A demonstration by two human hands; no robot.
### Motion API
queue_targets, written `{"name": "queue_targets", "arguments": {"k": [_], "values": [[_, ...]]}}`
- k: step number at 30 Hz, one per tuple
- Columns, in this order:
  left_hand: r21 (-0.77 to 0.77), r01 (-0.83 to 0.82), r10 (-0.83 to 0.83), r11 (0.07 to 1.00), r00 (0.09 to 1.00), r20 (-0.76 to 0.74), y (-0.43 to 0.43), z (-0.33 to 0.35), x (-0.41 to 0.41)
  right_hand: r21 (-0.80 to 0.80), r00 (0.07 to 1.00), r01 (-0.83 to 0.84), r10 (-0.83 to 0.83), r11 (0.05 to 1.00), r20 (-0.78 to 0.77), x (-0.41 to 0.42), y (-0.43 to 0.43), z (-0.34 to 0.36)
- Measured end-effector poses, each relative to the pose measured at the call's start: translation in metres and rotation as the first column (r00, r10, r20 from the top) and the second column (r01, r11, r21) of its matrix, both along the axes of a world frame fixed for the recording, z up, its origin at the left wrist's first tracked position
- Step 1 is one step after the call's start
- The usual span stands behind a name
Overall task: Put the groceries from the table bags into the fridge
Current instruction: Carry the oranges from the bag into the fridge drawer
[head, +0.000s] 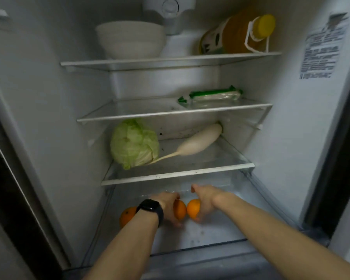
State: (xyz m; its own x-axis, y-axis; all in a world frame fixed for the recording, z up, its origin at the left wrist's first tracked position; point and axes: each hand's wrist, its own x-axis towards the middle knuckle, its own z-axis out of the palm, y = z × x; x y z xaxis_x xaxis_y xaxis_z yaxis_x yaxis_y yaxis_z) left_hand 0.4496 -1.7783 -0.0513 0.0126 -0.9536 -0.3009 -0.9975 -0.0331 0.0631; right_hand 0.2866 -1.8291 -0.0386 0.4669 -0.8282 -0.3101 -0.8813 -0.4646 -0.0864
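Fridge [69, 98] stands open; three glass shelves sit above a clear bottom drawer [210, 235].

Top shelf [170, 61]: stacked white bowls [129, 39] at the left; an amber bottle [236, 35] with a yellow cap lying on its side at the right; a control dial [170, 7] on the rear wall above. Middle shelf [170, 115]: a green-edged packet [214, 94] near the right rear corner. Lower shelf [178, 175]: a pale green cabbage [133, 143] at the left edge; a white radish [198, 143] lying diagonally from the right rear corner, its thin tail reaching the cabbage. A printed label [319, 49] is on the right inner wall.

Obstruction: the lower shelf's front lip overhangs the drawer's rear; the left forearm, wearing a black watch [151, 207], covers part of the third orange [126, 216].

The oranges are round and bright-skinned, and all are in the drawer. The left hand [168, 207] grasps the first orange [179, 209], fingers curled round it; the right hand [205, 201] grasps the second orange [193, 208] likewise. These two are just beside each other at the drawer's middle; contact cannot be told. The third lies at the drawer's left edge, unheld.

Count: oranges three; cabbage, radish, packet and bottle one each; the number of bowls cannot be read.
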Motion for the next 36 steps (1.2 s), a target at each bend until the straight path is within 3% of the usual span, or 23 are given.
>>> {"name": "queue_targets", "arguments": {"k": [4, 7, 11, 14, 16, 19, 24, 31, 36], "values": [[-0.052, -0.043, 0.043, 0.998, 0.999, -0.015, 0.014, 0.025, 0.002, 0.024, 0.992, 0.035, -0.037, 0.999, 0.123, -0.025, 0.010, 0.032], [-0.144, -0.072, 0.064, 0.987, 0.996, -0.054, 0.035, 0.054, -0.006, 0.021, 0.907, 0.037, -0.042, 0.999, 0.420, -0.050, 0.042, 0.048], [-0.441, -0.143, 0.021, 0.886, 0.962, -0.271, 0.097, 0.080, -0.021, -0.145, 0.568, 0.090, 0.069, 0.985, 0.820, -0.086, 0.115, 0.046], [-0.603, -0.262, -0.034, 0.754, 0.901, -0.433, 0.162, 0.068, -0.037, -0.207, 0.320, 0.132, 0.156, 0.969, 0.935, -0.107, 0.182, 0.024], [-0.643, -0.308, -0.027, 0.702, 0.890, -0.456, 0.209, 0.046, -0.048, -0.203, 0.228, 0.109, 0.174, 0.973, 0.958, -0.117, 0.223, 0.006], [-0.666, -0.354, 0.044, 0.657, 0.899, -0.435, 0.286, 0.004, -0.062, -0.184, 0.236, 0.023, 0.173, 0.983, 0.956, -0.124, 0.271, -0.023], [-0.560, -0.533, 0.301, 0.634, 0.837, -0.456, 0.424, -0.056, -0.071, -0.230, 0.379, -0.149, 0.270, 0.962, 0.885, -0.111, 0.342, -0.070], [-0.378, -0.787, 0.627, 0.488, 0.617, -0.475, 0.599, -0.111, -0.063, -0.170, 0.481, -0.498, 0.434, 0.850, 0.761, -0.066, 0.465, -0.124], [-0.310, -0.889, 0.754, 0.337, 0.452, -0.476, 0.727, -0.131, -0.056, -0.122, 0.457, -0.700, 0.573, 0.703, 0.680, -0.016, 0.566, -0.142]]}}
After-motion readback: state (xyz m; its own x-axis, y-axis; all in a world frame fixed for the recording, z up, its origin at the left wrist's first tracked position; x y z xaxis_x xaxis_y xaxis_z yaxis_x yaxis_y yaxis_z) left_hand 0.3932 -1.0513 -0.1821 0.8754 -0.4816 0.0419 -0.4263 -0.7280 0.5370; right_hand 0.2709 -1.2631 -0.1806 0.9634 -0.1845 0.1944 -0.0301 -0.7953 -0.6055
